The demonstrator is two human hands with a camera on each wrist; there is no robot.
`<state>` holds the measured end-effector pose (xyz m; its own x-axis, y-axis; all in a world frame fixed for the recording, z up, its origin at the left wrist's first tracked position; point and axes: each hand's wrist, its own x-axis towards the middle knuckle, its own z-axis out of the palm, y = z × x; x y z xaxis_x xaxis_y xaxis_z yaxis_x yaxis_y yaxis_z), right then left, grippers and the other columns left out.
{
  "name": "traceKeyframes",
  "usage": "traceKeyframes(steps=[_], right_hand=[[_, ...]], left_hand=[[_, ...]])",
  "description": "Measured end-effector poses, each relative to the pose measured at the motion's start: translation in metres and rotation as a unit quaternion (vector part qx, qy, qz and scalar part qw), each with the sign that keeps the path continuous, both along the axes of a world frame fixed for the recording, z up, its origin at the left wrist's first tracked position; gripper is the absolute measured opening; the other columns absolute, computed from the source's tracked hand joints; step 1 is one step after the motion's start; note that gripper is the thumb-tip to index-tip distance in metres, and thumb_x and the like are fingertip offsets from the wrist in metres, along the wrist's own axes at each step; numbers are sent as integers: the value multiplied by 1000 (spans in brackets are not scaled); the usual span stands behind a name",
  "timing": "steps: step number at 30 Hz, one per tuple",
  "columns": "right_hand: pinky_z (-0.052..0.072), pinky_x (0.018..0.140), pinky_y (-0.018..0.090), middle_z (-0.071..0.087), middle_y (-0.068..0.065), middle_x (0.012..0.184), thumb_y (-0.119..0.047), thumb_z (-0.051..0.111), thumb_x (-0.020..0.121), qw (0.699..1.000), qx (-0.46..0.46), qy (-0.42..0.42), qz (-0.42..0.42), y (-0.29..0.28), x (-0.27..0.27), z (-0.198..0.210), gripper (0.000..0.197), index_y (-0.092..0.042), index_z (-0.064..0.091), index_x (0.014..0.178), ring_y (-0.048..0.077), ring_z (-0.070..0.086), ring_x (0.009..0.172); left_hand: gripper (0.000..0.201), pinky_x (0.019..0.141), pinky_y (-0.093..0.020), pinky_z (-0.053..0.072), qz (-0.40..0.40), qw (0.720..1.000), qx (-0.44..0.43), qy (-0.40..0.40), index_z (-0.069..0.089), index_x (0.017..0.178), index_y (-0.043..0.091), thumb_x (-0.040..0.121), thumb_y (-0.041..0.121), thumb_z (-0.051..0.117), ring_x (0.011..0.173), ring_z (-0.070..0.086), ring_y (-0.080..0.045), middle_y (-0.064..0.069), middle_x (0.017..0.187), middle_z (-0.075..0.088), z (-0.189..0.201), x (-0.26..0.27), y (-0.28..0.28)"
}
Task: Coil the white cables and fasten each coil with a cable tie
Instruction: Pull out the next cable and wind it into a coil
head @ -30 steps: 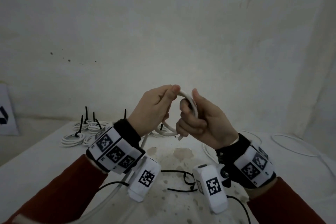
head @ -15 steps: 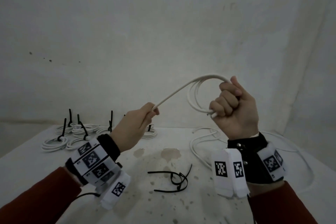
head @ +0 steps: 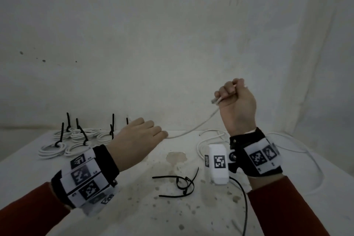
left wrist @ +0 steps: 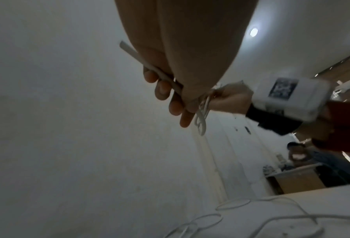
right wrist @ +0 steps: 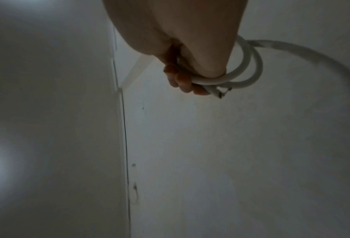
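- Fingers (right wrist: 182, 83) of the raised right hand (head: 236, 105) curl tight around small loops of round white plastic cable (right wrist: 251, 70).
- Left hand (head: 136, 140) pinches the same cable's slack strand (left wrist: 159, 75) between thumb and fingers, low over the stained white table (head: 134, 212).
- Loose black plastic cable ties (head: 182, 184) lie between the wrists.
- Tied white cable coils (head: 74, 140) sit at the table's far left.

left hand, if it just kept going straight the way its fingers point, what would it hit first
Probably nothing on the table: the left hand points forward and right along the white cable it holds, toward the back wall. Depth is unclear, so the raised right hand might come first.
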<state>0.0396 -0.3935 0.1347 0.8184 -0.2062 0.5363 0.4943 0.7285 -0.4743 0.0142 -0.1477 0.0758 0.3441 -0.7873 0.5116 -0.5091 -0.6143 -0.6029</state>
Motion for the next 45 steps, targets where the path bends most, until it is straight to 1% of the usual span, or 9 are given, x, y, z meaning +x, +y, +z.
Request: traceKeyframes(steps=[3,6,14,20,26,30,36,40,45], right_hand=[[36,49,27,51,-8,53,-15,30,105,972,-190,22,-134,13,7,-13,26,-12,42,83,11,43,45],[43,53,33,61,-4,59,-15,31,105,895,-384,0,-225,25,7,-28,25,-9,44,84,16,52,51],[51,55,30,68,-4,69,-16,38,103,768,-606,-72,-194,51,-5,-56,23,-7,50,86,13,63,53],[24,43,18,34,-2,49,-27,38,103,864,-503,-23,14,55,-19,-58,39,-8,55,73,8,29,42],[20,44,22,33,-4,40,-57,19,93,870,-491,-11,29,59,-33,-50,67,-17,53,51,13,23,39],[19,46,29,33,-5,34,-54,27,94,905,-425,19,10,66,-34,-46,66,-21,49,41,15,25,34],[13,45,30,24,-4,37,-32,34,102,943,-317,96,-24,73,-28,-51,64,-19,39,39,12,18,34],[11,45,26,21,-2,38,-32,35,100,951,-266,156,-1,75,-20,-71,62,-19,35,40,12,15,32],[9,43,26,20,-3,37,-33,34,101,947,-221,226,57,78,-14,-105,59,-17,34,44,11,14,31]], left_hand=[[28,64,-31,26,-18,1000,-7,-19,64,95,14,76,4,48,66,54,-22,1,72,59,17,-11,-1],[32,65,-31,27,-27,1000,-7,-7,62,97,16,78,6,38,72,48,-20,3,76,60,32,-12,5],[27,66,-27,26,-82,996,-19,41,60,97,18,82,10,39,75,39,-15,4,80,61,49,-12,2],[22,71,-25,40,-148,974,-158,68,67,99,7,93,16,49,77,46,-17,-5,90,65,48,7,10],[37,85,-8,32,-153,928,-303,151,56,127,10,98,23,37,90,47,-10,1,109,64,32,11,4],[34,74,-15,36,-175,859,-422,231,61,102,26,100,33,28,81,47,-10,22,84,55,14,4,-11],[40,71,-28,47,-226,660,-587,412,57,80,9,104,26,29,65,54,-12,0,66,56,-4,4,-31],[43,78,-33,53,-230,518,-614,549,59,77,6,92,41,39,57,50,-16,-4,56,51,-15,7,-29],[40,83,-41,48,-184,479,-584,629,53,78,8,101,34,32,56,55,-18,0,54,48,-42,9,-22]])
